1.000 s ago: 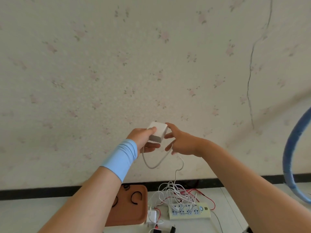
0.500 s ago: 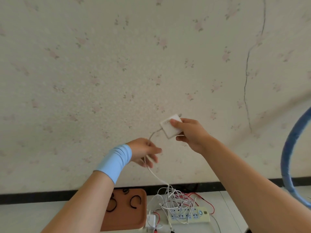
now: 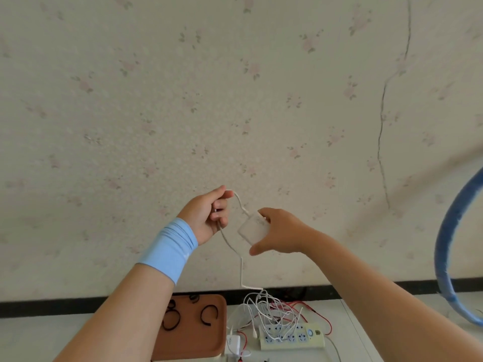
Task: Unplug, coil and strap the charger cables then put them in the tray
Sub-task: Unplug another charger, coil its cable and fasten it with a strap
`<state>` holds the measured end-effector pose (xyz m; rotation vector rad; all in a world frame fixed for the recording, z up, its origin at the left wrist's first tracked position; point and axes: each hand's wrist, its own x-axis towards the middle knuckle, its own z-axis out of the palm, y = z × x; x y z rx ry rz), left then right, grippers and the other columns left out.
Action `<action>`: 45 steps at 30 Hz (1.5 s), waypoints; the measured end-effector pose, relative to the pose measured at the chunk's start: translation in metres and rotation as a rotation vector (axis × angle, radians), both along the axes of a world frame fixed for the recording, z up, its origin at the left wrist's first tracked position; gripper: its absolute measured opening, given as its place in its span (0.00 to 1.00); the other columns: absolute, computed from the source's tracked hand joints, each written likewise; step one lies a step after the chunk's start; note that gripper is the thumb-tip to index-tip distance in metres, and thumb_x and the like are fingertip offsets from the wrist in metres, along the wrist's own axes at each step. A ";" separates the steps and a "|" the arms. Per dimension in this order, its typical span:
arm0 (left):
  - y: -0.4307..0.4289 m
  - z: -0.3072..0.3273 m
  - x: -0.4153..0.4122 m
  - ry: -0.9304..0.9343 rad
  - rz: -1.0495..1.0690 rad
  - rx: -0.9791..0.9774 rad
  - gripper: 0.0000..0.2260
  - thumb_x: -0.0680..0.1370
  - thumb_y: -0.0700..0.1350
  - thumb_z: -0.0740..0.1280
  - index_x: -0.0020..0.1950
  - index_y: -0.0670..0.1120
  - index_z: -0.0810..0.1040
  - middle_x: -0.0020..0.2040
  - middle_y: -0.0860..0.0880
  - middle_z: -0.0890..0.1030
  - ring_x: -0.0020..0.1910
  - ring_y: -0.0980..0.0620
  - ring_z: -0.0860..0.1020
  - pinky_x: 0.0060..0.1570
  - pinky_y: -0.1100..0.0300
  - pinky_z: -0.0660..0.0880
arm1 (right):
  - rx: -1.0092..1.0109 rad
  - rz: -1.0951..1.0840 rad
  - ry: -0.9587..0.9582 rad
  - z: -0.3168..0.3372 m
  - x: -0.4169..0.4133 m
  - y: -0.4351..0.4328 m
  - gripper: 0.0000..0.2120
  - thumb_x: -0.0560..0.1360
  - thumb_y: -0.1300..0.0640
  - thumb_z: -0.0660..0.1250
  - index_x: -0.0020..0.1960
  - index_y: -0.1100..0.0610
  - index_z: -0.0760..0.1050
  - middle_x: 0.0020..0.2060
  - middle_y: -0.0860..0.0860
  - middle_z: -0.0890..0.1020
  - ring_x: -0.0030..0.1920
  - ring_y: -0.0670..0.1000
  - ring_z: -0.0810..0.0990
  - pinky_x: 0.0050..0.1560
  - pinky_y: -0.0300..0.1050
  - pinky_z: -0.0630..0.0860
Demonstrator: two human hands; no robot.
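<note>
My right hand point(image 3: 281, 235) holds a white square charger brick point(image 3: 253, 229) up in front of the wall. Its white cable point(image 3: 231, 248) loops up from the brick into my left hand point(image 3: 207, 218), which is closed on the cable, then hangs down to a tangle of white and red cables point(image 3: 271, 310) on the white table. Below lies a brown tray point(image 3: 194, 343) holding black straps point(image 3: 209, 313). My left wrist wears a light blue band.
A cream power strip point(image 3: 292, 337) lies right of the tray under the cable tangle. Another white charger point(image 3: 233, 344) lies between tray and strip. A blue hoop point(image 3: 444, 246) curves in at the right edge. Floral wallpaper with a crack fills the background.
My right hand lowered the charger brick and moved it slightly right. My left hand rose and slid along the cable, forming a loop above the brick.
</note>
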<state>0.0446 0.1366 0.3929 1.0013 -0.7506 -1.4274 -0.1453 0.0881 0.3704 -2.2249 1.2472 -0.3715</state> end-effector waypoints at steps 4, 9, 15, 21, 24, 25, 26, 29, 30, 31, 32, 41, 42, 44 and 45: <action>0.005 0.006 -0.006 0.142 -0.034 -0.071 0.12 0.82 0.48 0.62 0.45 0.42 0.77 0.26 0.53 0.64 0.24 0.55 0.66 0.43 0.53 0.81 | 0.051 0.008 -0.006 -0.007 0.012 0.005 0.32 0.67 0.56 0.77 0.66 0.50 0.65 0.47 0.49 0.75 0.42 0.49 0.76 0.35 0.42 0.73; 0.007 0.011 0.002 0.230 -0.062 -0.094 0.11 0.82 0.48 0.61 0.53 0.43 0.78 0.31 0.53 0.68 0.26 0.56 0.68 0.31 0.62 0.76 | 0.355 0.058 -0.390 0.009 0.015 0.009 0.19 0.68 0.54 0.79 0.53 0.55 0.73 0.40 0.49 0.77 0.37 0.47 0.75 0.34 0.38 0.69; 0.005 0.013 0.003 0.196 0.036 -0.111 0.15 0.83 0.51 0.58 0.46 0.43 0.77 0.28 0.54 0.67 0.21 0.59 0.60 0.19 0.67 0.54 | 0.697 0.283 -0.587 0.002 0.013 0.014 0.19 0.62 0.50 0.72 0.49 0.56 0.76 0.60 0.63 0.79 0.61 0.61 0.78 0.52 0.43 0.67; 0.000 0.006 0.002 -0.439 0.401 -0.218 0.16 0.83 0.50 0.60 0.41 0.42 0.77 0.30 0.49 0.73 0.26 0.53 0.68 0.26 0.62 0.67 | 0.808 0.386 -0.567 -0.004 0.015 0.011 0.17 0.61 0.51 0.73 0.46 0.55 0.74 0.42 0.51 0.78 0.44 0.51 0.77 0.56 0.53 0.70; -0.005 -0.007 0.000 -0.172 0.371 -0.031 0.14 0.84 0.46 0.55 0.47 0.44 0.77 0.44 0.44 0.80 0.39 0.49 0.78 0.42 0.55 0.75 | 0.809 0.243 -0.781 0.002 0.014 0.006 0.19 0.61 0.52 0.74 0.48 0.57 0.74 0.40 0.51 0.75 0.39 0.49 0.74 0.56 0.52 0.74; -0.005 -0.014 -0.001 -0.170 0.330 0.054 0.12 0.83 0.43 0.55 0.47 0.44 0.77 0.49 0.43 0.80 0.41 0.47 0.78 0.43 0.54 0.75 | 0.807 0.213 -0.859 0.005 0.012 0.004 0.17 0.62 0.53 0.74 0.48 0.57 0.74 0.39 0.51 0.74 0.39 0.50 0.74 0.58 0.54 0.74; -0.004 -0.020 -0.004 -0.240 0.243 0.136 0.11 0.82 0.40 0.55 0.48 0.44 0.77 0.52 0.42 0.80 0.42 0.46 0.79 0.43 0.55 0.74 | 0.807 0.184 -0.939 0.008 0.011 0.002 0.15 0.63 0.54 0.73 0.46 0.57 0.74 0.38 0.52 0.74 0.38 0.50 0.74 0.60 0.55 0.74; 0.007 -0.032 -0.022 -0.690 -0.261 0.261 0.13 0.81 0.39 0.56 0.62 0.44 0.76 0.62 0.46 0.79 0.46 0.49 0.79 0.44 0.58 0.72 | 0.797 0.111 -1.125 0.016 0.007 -0.005 0.10 0.66 0.56 0.70 0.45 0.58 0.73 0.36 0.53 0.73 0.36 0.52 0.73 0.61 0.58 0.74; 0.009 -0.035 -0.028 -0.778 -0.415 0.241 0.15 0.82 0.39 0.56 0.66 0.44 0.74 0.64 0.48 0.78 0.48 0.50 0.79 0.45 0.60 0.72 | 0.792 0.106 -1.156 0.018 0.006 -0.007 0.09 0.68 0.56 0.69 0.45 0.58 0.73 0.36 0.54 0.73 0.37 0.53 0.73 0.61 0.57 0.76; 0.008 -0.038 -0.033 -0.814 -0.507 0.201 0.14 0.82 0.40 0.57 0.68 0.44 0.73 0.64 0.49 0.77 0.47 0.52 0.80 0.46 0.61 0.73 | 0.783 0.102 -1.170 0.018 0.005 -0.008 0.09 0.68 0.56 0.69 0.45 0.59 0.73 0.37 0.54 0.73 0.38 0.53 0.75 0.60 0.56 0.77; 0.006 -0.041 -0.035 -0.837 -0.526 0.157 0.13 0.83 0.41 0.57 0.66 0.43 0.74 0.61 0.49 0.79 0.46 0.53 0.81 0.46 0.62 0.75 | 0.771 0.092 -1.169 0.019 0.005 -0.009 0.09 0.68 0.56 0.69 0.45 0.59 0.73 0.38 0.55 0.75 0.39 0.54 0.76 0.61 0.56 0.77; -0.023 -0.032 -0.018 -0.206 0.176 -0.098 0.12 0.84 0.40 0.57 0.45 0.43 0.78 0.35 0.48 0.77 0.27 0.54 0.72 0.29 0.65 0.68 | 0.789 0.052 -0.783 -0.025 -0.008 -0.022 0.20 0.60 0.50 0.74 0.49 0.56 0.78 0.61 0.57 0.81 0.64 0.55 0.78 0.67 0.52 0.69; -0.026 -0.029 -0.016 -0.038 0.192 -0.096 0.12 0.84 0.40 0.57 0.45 0.43 0.77 0.35 0.48 0.76 0.26 0.55 0.71 0.27 0.66 0.67 | 0.789 0.100 -0.681 -0.031 -0.008 -0.021 0.22 0.58 0.48 0.74 0.49 0.55 0.79 0.63 0.56 0.82 0.63 0.53 0.78 0.63 0.49 0.70; -0.030 -0.023 -0.012 0.220 0.199 -0.091 0.11 0.84 0.41 0.58 0.45 0.43 0.77 0.35 0.49 0.76 0.25 0.57 0.71 0.24 0.68 0.65 | 0.716 0.162 -0.455 -0.038 -0.004 -0.019 0.28 0.57 0.46 0.74 0.54 0.56 0.81 0.64 0.57 0.81 0.62 0.52 0.78 0.55 0.43 0.71; -0.032 -0.020 -0.008 0.300 0.207 -0.090 0.11 0.84 0.41 0.58 0.45 0.44 0.77 0.35 0.49 0.77 0.24 0.57 0.71 0.23 0.68 0.64 | 0.659 0.170 -0.358 -0.040 -0.001 -0.019 0.32 0.56 0.44 0.74 0.57 0.58 0.81 0.61 0.57 0.81 0.59 0.52 0.78 0.51 0.41 0.72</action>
